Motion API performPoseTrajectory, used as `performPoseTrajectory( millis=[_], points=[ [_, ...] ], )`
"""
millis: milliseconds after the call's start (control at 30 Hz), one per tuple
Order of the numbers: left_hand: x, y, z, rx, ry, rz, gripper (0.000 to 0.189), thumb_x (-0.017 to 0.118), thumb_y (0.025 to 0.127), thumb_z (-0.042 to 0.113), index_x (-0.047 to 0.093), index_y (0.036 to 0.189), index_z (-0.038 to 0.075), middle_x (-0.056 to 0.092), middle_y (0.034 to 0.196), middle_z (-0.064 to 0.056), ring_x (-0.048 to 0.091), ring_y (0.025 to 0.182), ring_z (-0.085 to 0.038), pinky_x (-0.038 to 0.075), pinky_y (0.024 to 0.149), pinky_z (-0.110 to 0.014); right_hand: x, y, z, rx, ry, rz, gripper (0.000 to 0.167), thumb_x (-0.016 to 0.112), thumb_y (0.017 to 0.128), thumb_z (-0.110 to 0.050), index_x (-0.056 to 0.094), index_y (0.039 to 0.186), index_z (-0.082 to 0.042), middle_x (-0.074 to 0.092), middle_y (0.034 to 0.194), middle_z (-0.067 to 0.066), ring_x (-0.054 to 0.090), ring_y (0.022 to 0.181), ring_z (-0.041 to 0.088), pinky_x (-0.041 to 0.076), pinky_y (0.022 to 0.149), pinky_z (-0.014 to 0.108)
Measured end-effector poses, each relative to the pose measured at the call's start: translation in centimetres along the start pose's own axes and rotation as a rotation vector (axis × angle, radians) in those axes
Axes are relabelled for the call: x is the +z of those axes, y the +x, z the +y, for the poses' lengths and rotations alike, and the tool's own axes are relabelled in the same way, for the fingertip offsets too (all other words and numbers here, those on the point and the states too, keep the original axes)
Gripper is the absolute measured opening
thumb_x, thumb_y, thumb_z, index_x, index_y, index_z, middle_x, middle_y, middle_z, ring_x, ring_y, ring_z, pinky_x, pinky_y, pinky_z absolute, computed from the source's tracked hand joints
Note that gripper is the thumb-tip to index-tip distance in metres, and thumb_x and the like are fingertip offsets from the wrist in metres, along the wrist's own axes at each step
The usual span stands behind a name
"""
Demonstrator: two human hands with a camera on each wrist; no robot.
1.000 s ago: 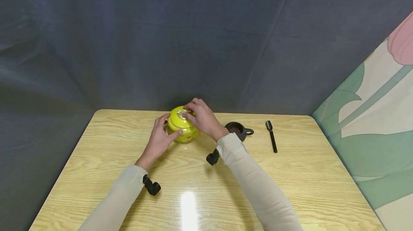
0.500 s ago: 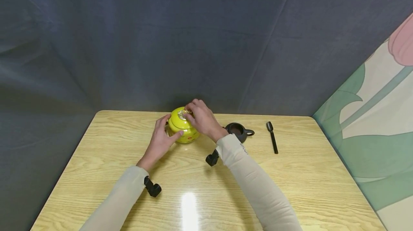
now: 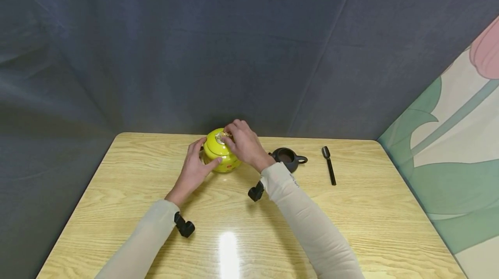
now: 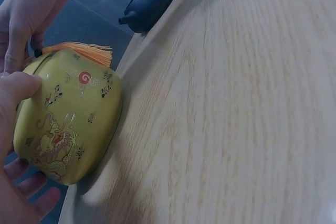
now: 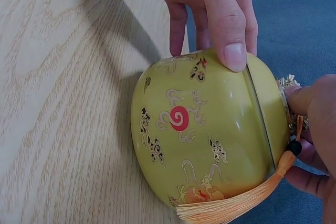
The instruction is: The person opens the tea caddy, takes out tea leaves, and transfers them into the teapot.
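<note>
A rounded yellow tea jar [image 3: 226, 165] with dragon and cloud patterns stands near the table's back edge. My left hand [image 3: 192, 170] grips its side, and the thumb presses just below the lid seam in the right wrist view. On top sits the yellow lid [image 5: 266, 111], with only a thin dark seam between it and the jar body. My right hand [image 3: 245, 144] pinches the ornate gold-and-white knob [image 5: 290, 81] of that lid. An orange tassel [image 5: 239, 201] hangs from the knob by a black bead [image 5: 294, 147]. The inside of the jar is hidden.
Right of the jar, a dark teapot [image 3: 291, 167] without a lid stands partly behind my right wrist. Farther right lies a black scoop [image 3: 329, 170]. A dark cloth [image 3: 241, 53] hangs behind the wooden table [image 3: 218, 209], and a flower-patterned cloth [image 3: 456, 175] borders its right side.
</note>
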State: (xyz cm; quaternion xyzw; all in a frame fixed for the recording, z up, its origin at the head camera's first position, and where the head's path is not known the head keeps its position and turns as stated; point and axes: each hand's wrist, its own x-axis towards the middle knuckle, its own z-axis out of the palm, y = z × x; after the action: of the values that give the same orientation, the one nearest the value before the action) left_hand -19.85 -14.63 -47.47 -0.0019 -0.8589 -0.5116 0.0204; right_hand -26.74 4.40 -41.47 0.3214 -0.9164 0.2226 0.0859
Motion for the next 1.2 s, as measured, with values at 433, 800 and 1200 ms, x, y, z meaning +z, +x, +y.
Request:
performPoseTrajectory(
  millis=[433, 800, 1200],
  points=[
    [0.1, -0.1, 0.0, -0.003, -0.01, -0.004, 0.091, 0.079, 0.097, 0.034, 0.028, 0.167, 0.006, 0.029, 0.168, -0.019, 0.037, 0.156, -0.038, 0.033, 0.131, -0.058, -1.1, 0.1, -0.3, 0.025, 0.036, 0.005, 0.031, 0.062, 0.109, -0.032, 0.07, 0.123, -0.006, 0.065, 0.111, 0.007, 0.055, 0.103, 0.022, 0.054, 0.085, 0.037],
    [-0.1, -0.1, -0.1, 0.002, -0.018, -0.006, 0.091, 0.079, 0.096, 0.037, 0.029, 0.167, 0.008, 0.029, 0.169, -0.018, 0.038, 0.155, -0.037, 0.035, 0.13, -0.058, -2.3, -0.8, -0.1, 0.008, 0.031, -0.014, 0.028, 0.065, 0.108, -0.031, 0.072, 0.121, -0.007, 0.067, 0.113, 0.007, 0.056, 0.102, 0.023, 0.054, 0.083, 0.037],
    [0.0, -0.1, -0.2, 0.025, 0.004, 0.008, 0.089, 0.079, 0.096, 0.029, 0.03, 0.167, 0.007, 0.028, 0.17, -0.018, 0.039, 0.154, -0.037, 0.039, 0.128, -0.057, -3.3, -3.8, -0.3, -0.033, 0.037, -0.004, 0.025, 0.068, 0.106, -0.03, 0.074, 0.117, -0.008, 0.067, 0.111, 0.004, 0.055, 0.1, 0.02, 0.053, 0.083, 0.035]
  ],
)
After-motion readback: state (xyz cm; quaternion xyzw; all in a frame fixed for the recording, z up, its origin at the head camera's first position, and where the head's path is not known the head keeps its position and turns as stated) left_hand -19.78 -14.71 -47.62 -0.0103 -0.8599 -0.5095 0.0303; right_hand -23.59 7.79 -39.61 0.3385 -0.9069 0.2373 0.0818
